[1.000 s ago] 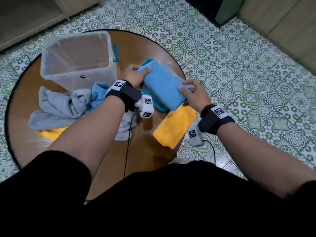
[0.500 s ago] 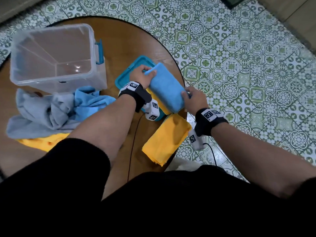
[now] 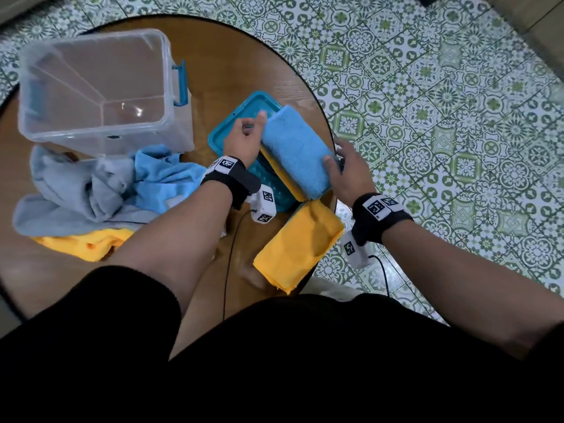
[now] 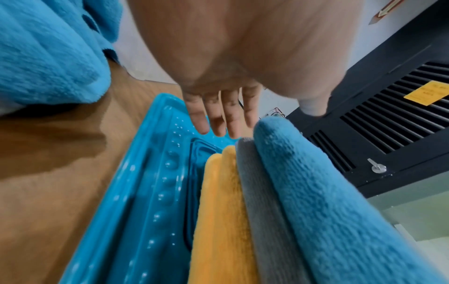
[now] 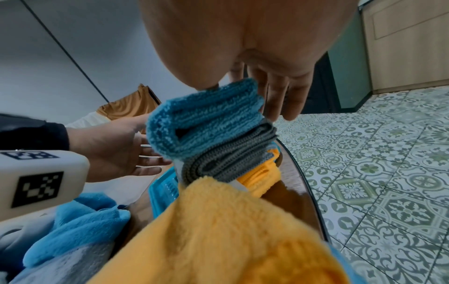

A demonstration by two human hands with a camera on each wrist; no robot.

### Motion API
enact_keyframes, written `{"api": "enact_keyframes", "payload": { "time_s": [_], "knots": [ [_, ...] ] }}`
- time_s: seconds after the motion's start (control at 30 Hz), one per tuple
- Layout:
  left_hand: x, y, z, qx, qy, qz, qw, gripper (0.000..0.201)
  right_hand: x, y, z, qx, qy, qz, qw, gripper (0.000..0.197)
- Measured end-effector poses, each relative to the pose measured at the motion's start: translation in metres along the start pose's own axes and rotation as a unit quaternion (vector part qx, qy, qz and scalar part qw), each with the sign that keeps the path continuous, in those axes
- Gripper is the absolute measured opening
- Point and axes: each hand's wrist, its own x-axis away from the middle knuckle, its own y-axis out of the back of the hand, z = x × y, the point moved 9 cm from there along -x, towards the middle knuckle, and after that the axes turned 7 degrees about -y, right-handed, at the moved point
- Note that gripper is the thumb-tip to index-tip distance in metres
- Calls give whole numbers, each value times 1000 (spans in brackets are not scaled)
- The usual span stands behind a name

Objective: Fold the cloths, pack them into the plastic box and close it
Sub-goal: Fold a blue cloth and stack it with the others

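dim even light | soft shadows | wrist views blurred | edges warped

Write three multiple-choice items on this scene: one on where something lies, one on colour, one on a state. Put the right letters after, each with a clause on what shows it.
1. Where does the folded stack lie?
A. in the plastic box
B. on the teal lid
C. on the floor

2. Top to bottom, the stack's colours are:
A. blue, grey, yellow
B. yellow, blue, grey
C. grey, yellow, blue

3. The plastic box is:
A. closed
B. open, holding cloths
C. open, no cloths inside

Key: 1 B, the teal lid shows under the stack; 2 A, the right wrist view shows the blue cloth over the grey cloth over the yellow cloth; 3 C, its bare bottom shows through.
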Motion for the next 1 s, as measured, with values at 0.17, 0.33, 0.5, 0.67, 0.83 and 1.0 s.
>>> {"api": "enact_keyframes", "payload": {
  "time_s": [0.17, 0.33, 0.5, 0.67, 0.83, 1.0],
  "knots": [
    [34, 44, 32, -26, -11, -86, 996, 39, 24, 13, 35, 83, 84, -101, 988, 64],
    [81, 95, 94, -169, -78, -135, 973, 19, 66, -5, 83, 94, 207, -137, 964, 55],
    [136, 120, 170, -283, -14, -48, 958, 44, 112, -59, 112, 85, 248, -61, 963, 46],
    [155, 147, 195, -192, 47, -49, 979, 14, 149, -113, 131, 100, 259, 2, 961, 33],
    [145, 158, 152, -185, -130, 3, 974, 16, 167, -153, 136, 144, 193, 56, 969, 26],
    [121, 157, 143, -208, -142, 16, 968, 56, 194, -166, 133, 174, 160, 59, 970, 22]
  ]
}}
